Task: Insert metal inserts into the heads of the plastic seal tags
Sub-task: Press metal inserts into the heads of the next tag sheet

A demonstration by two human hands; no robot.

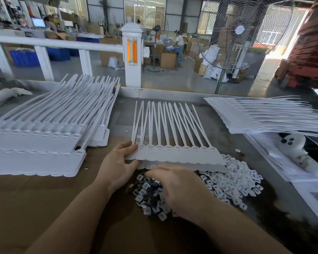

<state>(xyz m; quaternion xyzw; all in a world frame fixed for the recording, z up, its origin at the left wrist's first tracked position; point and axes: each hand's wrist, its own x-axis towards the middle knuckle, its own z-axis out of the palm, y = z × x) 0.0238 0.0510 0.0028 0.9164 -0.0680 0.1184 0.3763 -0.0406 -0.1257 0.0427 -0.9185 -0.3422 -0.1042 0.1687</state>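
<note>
Two bare forearms reach in from the bottom of the frame. The right hand (180, 189) lies knuckles-up over the heap of small square metal inserts with slotted white faces (228, 180), its fingertips curled down at the heap's upper left edge, just below the strip of tags; whether its grip holds an insert cannot be told, as the fingers hide their own tips. The left hand (117, 165) sits just left of it, its grip pinching the left end of the joined strip of white plastic seal tags (180, 154), thumb on top near the first head. That strip lies at the centre of the frame, heads toward the person, long tails fanning to the upper middle.

The brown and grey work surface (44, 208) carries a large stack of white tag strips (44, 132) at the left and another fanned stack of white tag strips (264, 118) at the upper right. Printed paper sheets (275, 162) lie at the right edge.

Beyond the surface stand a white fence rail with a post (131, 52) and a standing wire-cage fan (239, 33). Farther back, a factory hall holds cardboard boxes and seated workers.
</note>
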